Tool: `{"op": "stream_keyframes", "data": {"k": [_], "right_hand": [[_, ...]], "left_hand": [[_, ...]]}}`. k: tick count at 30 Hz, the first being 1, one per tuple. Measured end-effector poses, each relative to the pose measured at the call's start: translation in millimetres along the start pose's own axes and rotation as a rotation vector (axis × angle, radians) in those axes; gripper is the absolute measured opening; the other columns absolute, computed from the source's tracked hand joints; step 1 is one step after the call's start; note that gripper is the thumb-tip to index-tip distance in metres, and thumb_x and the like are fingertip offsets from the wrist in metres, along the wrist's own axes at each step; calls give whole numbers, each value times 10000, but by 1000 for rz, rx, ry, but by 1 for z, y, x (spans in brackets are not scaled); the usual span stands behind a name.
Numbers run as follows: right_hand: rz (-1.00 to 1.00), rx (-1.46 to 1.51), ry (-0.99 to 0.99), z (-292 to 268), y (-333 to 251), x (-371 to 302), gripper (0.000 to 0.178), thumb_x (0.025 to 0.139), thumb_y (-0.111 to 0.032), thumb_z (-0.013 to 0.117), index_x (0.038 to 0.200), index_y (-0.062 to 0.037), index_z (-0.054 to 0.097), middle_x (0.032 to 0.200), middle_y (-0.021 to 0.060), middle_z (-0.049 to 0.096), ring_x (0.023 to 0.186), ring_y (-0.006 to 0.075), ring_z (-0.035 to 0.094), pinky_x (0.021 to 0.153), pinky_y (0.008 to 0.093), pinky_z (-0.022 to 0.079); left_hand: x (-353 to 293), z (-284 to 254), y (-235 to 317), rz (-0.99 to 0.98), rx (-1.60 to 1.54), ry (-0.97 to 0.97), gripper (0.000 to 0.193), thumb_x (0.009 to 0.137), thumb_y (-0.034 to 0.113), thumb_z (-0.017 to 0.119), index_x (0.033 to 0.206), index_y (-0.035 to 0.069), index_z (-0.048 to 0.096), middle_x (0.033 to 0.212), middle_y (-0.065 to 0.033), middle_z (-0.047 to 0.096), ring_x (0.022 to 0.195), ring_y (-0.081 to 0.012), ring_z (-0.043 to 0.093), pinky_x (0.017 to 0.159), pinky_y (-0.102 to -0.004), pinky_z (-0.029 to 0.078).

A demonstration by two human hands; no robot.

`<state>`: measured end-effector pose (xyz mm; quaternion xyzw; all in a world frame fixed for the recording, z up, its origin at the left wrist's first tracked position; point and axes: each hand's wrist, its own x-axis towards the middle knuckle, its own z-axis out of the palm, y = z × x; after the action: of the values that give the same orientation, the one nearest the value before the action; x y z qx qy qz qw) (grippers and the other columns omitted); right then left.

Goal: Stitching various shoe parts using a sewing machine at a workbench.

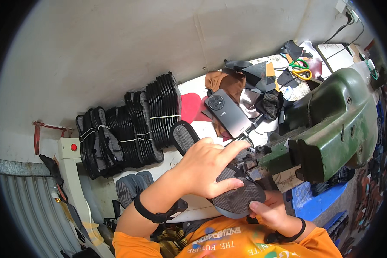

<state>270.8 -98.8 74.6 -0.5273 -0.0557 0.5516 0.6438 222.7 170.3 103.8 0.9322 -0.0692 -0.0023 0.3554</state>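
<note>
A dark grey, streaked shoe insole (234,201) lies at the working end of a green sewing machine (331,129). My left hand (206,167) is over it, the thumb pressed on its surface, the index finger stretched toward the machine's metal parts (247,163); the other fingers are curled and partly hidden. My right hand (273,210) pinches the insole's near end, thumb on top. Behind my left hand a black-edged insole end (182,135) shows; whether it belongs to the same piece I cannot tell.
String-tied stacks of black insoles (163,112) stand against the wall on the left. A grey phone (228,112) lies beyond my hands among fabric scraps (232,84). Scissors with green and yellow handles (301,69) lie farther back. A blue bin (309,202) is under the machine.
</note>
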Motion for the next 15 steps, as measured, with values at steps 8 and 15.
{"op": "stream_keyframes", "data": {"k": [8, 15], "right_hand": [[24, -97, 81, 13, -10, 9, 169, 974, -124, 665, 889, 7, 727, 778, 11, 687, 653, 38, 583, 571, 207, 451], [-96, -295, 127, 14, -2, 30, 163, 904, -87, 687, 775, 9, 711, 702, 51, 684, 564, 81, 605, 517, 231, 492]], "left_hand": [[3, -5, -10, -25, -88, 33, 605, 753, 408, 800, 1211, 71, 593, 833, -105, 665, 785, -317, 650, 747, -395, 443], [-4, -12, -21, -64, -105, 18, 440, 778, 357, 774, 1082, 71, 636, 867, -125, 687, 811, -341, 673, 734, -405, 465]]}}
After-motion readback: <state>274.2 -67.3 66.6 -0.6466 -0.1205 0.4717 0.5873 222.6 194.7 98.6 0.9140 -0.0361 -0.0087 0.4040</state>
